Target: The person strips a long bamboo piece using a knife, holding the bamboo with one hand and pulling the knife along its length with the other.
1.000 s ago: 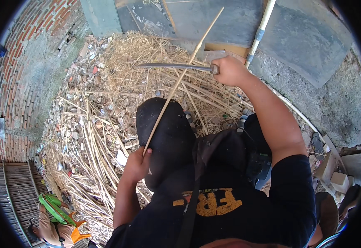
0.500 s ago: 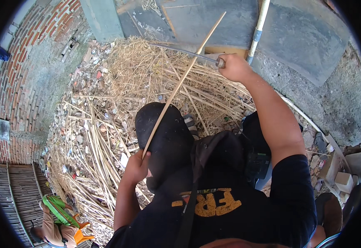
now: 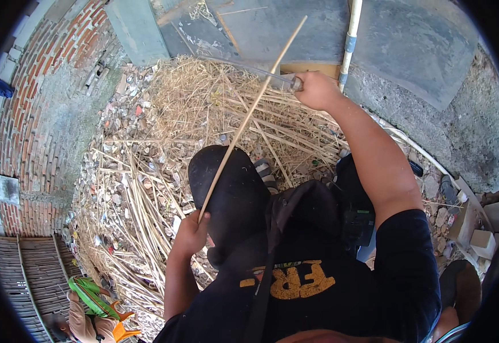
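In the head view, our left hand (image 3: 192, 233) grasps the lower end of the bamboo strip (image 3: 250, 116), which slants up over our black-clad knee (image 3: 219, 180). Our right hand (image 3: 319, 91) is clenched round the handle (image 3: 297, 84) of a long blade (image 3: 259, 71) that crosses the strip's upper part; whether it bites, we can't tell. Looks like we're shaving it down; next calls for a firm left grip and a shallow edge. Left of the strip: loose strips (image 3: 140, 211), rubble (image 3: 115, 114), a brick wall (image 3: 32, 126). Beyond its tip, grey panels (image 3: 318, 34); to its right, a pale pipe (image 3: 353, 23).
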Tool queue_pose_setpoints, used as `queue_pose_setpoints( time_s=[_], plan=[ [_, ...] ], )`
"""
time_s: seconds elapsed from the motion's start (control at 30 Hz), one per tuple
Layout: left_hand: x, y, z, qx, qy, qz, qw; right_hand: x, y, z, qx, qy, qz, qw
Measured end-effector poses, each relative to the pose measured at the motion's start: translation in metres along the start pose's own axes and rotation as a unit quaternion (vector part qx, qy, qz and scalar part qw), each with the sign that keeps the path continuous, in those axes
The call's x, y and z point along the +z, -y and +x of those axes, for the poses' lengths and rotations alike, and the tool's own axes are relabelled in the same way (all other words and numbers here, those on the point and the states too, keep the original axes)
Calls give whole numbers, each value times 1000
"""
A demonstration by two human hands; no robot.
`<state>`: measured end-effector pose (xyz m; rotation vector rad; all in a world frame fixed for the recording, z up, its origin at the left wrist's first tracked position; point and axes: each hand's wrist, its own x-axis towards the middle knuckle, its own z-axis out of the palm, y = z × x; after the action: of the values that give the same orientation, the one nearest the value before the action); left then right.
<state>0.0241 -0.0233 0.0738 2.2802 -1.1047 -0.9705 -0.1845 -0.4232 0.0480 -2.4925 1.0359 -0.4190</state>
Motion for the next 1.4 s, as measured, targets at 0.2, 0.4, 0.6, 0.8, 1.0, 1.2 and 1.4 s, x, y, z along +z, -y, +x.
queue_pose_setpoints(
  time_s=[0.2,0.4,0.6,0.8,1.0,1.2,1.4],
  plan=[
    [-2,10,-8,19,20,-1,1000,-18,3,-10,-34,-2,-33,999],
    [19,63,-16,5,72,-67,995,-36,46,-38,-78,139,-128,979],
    [27,83,-13,17,53,-78,995,-30,32,-28,-74,56,-67,993],
    [25,81,-12,23,63,-106,992,-25,49,-37,-95,71,-86,989],
    [27,66,-10,15,37,-59,997,-10,1,-6,2,36,-22,999],
    [25,71,-12,35,33,-71,996,-17,14,-15,-24,31,-33,999],
    [31,73,-10,17,43,-102,994,-24,47,-35,-105,127,-50,985]
  ],
)
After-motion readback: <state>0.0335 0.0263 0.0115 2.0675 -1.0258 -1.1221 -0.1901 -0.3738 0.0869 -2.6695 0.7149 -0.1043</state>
